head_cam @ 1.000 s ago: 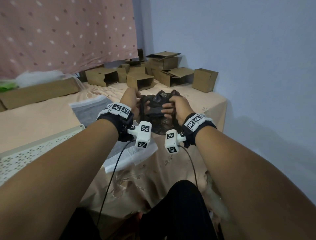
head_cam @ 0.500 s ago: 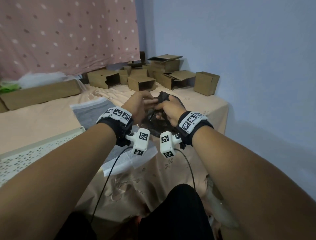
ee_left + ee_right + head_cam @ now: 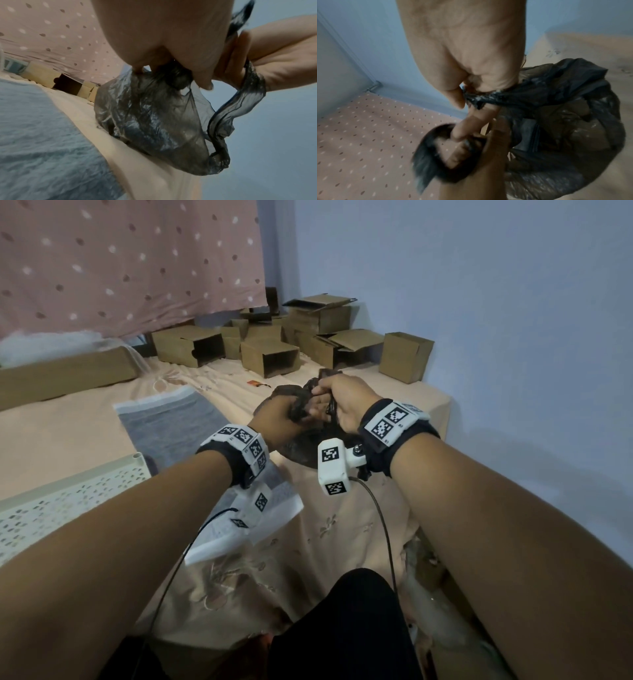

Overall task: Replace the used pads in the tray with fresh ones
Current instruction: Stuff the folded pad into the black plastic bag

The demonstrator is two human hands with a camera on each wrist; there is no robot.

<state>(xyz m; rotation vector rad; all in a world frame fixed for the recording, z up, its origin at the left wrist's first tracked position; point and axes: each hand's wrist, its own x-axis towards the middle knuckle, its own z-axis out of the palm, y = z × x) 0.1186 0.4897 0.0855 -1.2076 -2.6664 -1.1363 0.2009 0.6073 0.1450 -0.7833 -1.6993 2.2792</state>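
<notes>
A dark, half-transparent plastic bag sits on the peach tablecloth near the table's far right corner, with something bulky inside. My left hand grips a twisted handle at the bag's top. My right hand pinches the other handle just above and to the right, fingers touching the left hand. A loose handle loop hangs from the right hand. A grey pad with white edges lies flat to the left. The white perforated tray stands at the near left.
Several open cardboard boxes crowd the back of the table, and a long flat carton lies at the far left. A white packet lies under my left wrist. The table's right edge is close to the bag, with a blue wall beyond.
My hands have gone from holding the bag's mouth apart to meeting above it with the handles bunched. The right hand has risen, and the left has turned and dropped slightly.
</notes>
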